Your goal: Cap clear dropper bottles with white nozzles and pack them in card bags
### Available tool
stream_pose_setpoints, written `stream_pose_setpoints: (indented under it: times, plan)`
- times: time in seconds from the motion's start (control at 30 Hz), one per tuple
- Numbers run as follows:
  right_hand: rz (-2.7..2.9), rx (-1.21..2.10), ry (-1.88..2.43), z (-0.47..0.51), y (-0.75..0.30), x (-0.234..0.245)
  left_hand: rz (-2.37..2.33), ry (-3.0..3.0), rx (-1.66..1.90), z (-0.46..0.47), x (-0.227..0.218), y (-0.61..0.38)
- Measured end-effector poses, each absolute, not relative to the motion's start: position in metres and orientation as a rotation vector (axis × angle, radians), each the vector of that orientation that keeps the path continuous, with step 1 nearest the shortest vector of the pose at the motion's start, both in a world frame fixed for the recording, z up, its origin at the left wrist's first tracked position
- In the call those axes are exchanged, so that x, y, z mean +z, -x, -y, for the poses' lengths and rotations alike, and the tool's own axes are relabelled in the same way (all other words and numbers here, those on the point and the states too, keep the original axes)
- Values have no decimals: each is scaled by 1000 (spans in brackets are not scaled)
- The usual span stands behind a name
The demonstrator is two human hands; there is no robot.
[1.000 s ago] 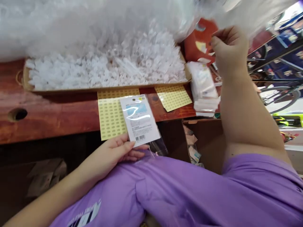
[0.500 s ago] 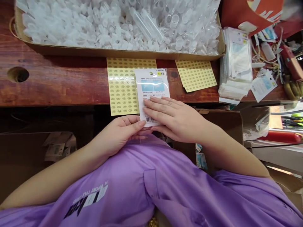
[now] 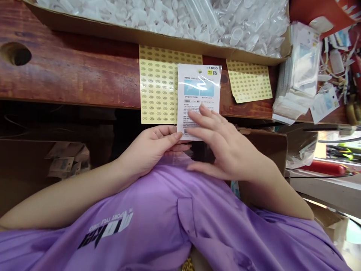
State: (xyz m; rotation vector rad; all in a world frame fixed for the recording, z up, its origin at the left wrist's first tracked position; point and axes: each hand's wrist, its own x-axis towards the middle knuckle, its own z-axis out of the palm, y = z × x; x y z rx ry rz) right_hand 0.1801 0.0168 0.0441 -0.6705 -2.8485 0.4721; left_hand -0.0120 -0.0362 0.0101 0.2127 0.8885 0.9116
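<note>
A white printed card in a clear plastic sleeve (image 3: 197,99), with a blue picture and a barcode, is pinched at its lower left corner by my left hand (image 3: 156,146). The left thumb lies on top; the other fingers are under it. Over the lower right part of the card is my right hand (image 3: 225,145), fingers spread and thumb apart; whether its fingertips touch the card I cannot tell. Behind the card lies a sheet of yellow oval stickers (image 3: 158,86), hanging past the table edge.
A cardboard box (image 3: 113,28) of clear plastic tubes and caps stands at the back. Right of the card lie more yellow sticker sheets (image 3: 249,81) and a stack of sleeved cards (image 3: 304,64). Open cartons (image 3: 25,180) sit below the wooden table (image 3: 70,71).
My right hand has lifted off the card somewhat, and its fingers have spread. The left hand keeps its pinch. The view has shifted, so the table's items appear higher and the card farther right.
</note>
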Motion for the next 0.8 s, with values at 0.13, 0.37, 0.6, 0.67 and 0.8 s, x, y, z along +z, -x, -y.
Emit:
stream_pose_setpoints:
  times: [0.13, 0.37, 0.6, 0.67, 0.8]
  plan:
    - [2884, 185, 584, 0, -176, 48, -802, -214, 916, 36, 9, 11]
    - [2863, 289, 456, -10, -168, 53, -745, -223, 911, 34, 4, 11]
    - [2811, 535, 604, -21, -163, 60, -765, -353, 844, 34, -2, 15]
    - [2800, 603, 751, -21, -160, 60, -753, -382, 818, 34, -5, 16]
    - [2816, 545, 952, -20, -153, 57, -735, -403, 778, 34, -11, 19]
